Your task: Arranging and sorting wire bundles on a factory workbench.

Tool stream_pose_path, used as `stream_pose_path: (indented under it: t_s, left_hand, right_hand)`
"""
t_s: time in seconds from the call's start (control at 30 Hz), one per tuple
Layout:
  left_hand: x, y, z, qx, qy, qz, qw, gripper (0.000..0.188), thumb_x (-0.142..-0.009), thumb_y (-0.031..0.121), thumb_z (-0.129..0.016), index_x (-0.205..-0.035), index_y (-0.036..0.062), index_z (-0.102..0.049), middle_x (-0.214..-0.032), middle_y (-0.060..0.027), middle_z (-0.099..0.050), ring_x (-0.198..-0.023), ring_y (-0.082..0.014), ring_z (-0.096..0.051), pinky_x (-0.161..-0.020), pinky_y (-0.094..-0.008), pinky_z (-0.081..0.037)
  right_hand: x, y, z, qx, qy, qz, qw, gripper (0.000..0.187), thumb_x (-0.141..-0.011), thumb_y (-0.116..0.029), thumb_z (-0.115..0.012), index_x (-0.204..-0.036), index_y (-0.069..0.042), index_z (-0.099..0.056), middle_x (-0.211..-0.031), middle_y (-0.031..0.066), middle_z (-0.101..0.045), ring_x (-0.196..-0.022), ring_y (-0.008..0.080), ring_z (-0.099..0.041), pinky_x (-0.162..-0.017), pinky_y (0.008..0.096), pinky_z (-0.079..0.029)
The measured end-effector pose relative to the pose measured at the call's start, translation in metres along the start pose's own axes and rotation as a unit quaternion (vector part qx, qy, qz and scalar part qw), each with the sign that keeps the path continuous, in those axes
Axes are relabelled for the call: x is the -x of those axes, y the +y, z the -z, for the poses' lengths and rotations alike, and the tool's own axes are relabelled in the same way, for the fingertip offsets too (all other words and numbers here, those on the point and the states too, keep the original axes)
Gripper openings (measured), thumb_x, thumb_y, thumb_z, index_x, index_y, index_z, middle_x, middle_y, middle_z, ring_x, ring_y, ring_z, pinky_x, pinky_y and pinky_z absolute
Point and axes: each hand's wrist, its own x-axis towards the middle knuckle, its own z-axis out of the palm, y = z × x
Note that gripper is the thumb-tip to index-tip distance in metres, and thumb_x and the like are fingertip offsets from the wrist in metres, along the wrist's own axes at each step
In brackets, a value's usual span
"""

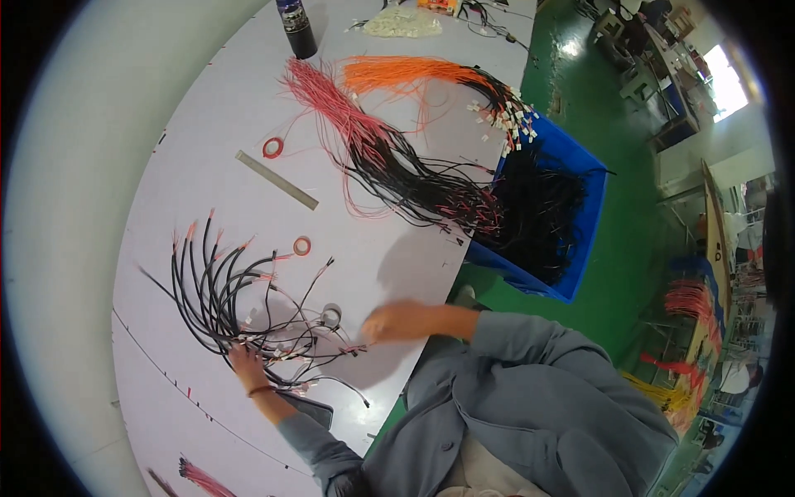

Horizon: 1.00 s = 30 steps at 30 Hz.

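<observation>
My left hand point(246, 366) is closed around the gathered part of a bunch of black cables point(217, 311) on the white table. Their stripped ends with reddish wires fan out away from me. Thinner leads with small connectors point(277, 354) spread in a tangle to the right of that hand. My right hand point(392, 323) is raised over the table's near edge, close to some cable ends point(354, 349). Motion smears its fingers, so I cannot make out whether it holds anything. A grey tape roll point(331, 315) lies between the hands, among the leads.
A red tape roll point(302, 246), another red roll point(272, 147) and a metal ruler point(277, 180) lie farther off. Long pink-and-black wires point(373, 149) and orange wires point(406, 70) reach toward a blue bin point(590, 224) at the right. A dark bottle point(296, 31) stands at the back.
</observation>
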Motion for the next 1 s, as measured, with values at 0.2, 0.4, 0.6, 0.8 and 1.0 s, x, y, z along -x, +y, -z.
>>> stream_pose_path:
  t_s: [0.2,0.4,0.6,0.8,1.0]
  left_hand:
    - [0.087,0.048,-0.055,0.220,0.044,-0.018,0.974,0.032,-0.090,0.012,-0.051,-0.118,-0.0044,-0.052,-0.116,-0.0181,-0.056,-0.096,-0.0211,-0.057,-0.088,-0.0333,-0.043]
    - [0.134,0.286,-0.155,0.429,-0.353,-0.026,0.831,0.035,-0.094,0.021,-0.048,-0.116,-0.0054,-0.053,-0.107,-0.0119,-0.061,-0.101,-0.0197,-0.058,-0.090,-0.0315,-0.046]
    - [0.147,0.417,-0.220,0.543,-0.395,0.000,0.741,0.039,-0.096,0.031,-0.042,-0.112,-0.0028,-0.053,-0.104,-0.0157,-0.062,-0.100,-0.0262,-0.058,-0.092,-0.0369,-0.043]
    - [0.082,0.407,-0.204,0.820,-0.328,0.166,0.439,0.024,-0.094,0.027,-0.048,-0.080,0.0085,-0.057,-0.077,-0.0015,-0.060,-0.074,-0.0147,-0.057,-0.076,-0.0324,-0.045]
    - [0.034,0.413,-0.153,0.854,-0.212,0.215,0.424,0.013,-0.091,0.008,-0.046,-0.091,0.0010,-0.058,-0.074,-0.0029,-0.061,-0.066,-0.0132,-0.057,-0.070,-0.0267,-0.051]
  right_hand:
    - [0.052,0.109,0.171,0.197,0.504,-0.125,0.832,0.017,-0.074,-0.016,-0.065,-0.089,-0.009,-0.063,-0.083,0.0096,-0.058,-0.077,0.0287,-0.059,-0.065,0.0380,-0.047]
    - [0.071,0.164,0.211,0.258,0.341,-0.118,0.896,0.012,-0.073,-0.019,-0.065,-0.082,-0.011,-0.064,-0.080,0.0059,-0.058,-0.085,0.0284,-0.056,-0.072,0.0409,-0.044]
    - [0.116,0.116,0.205,0.283,0.328,0.021,0.901,0.008,-0.076,-0.021,-0.058,-0.078,-0.013,-0.061,-0.062,0.0038,-0.054,-0.063,0.0244,-0.057,-0.060,0.0390,-0.044]
    - [0.177,0.125,0.251,-0.036,0.236,-0.063,0.969,0.027,-0.092,-0.032,-0.047,-0.102,-0.013,-0.062,-0.078,0.0120,-0.063,-0.071,0.0293,-0.061,-0.062,0.0401,-0.047]
    - [0.204,0.135,0.321,-0.089,0.284,0.138,0.945,0.015,-0.092,-0.017,-0.050,-0.097,-0.006,-0.059,-0.088,0.0054,-0.064,-0.075,0.0228,-0.061,-0.067,0.0326,-0.048]
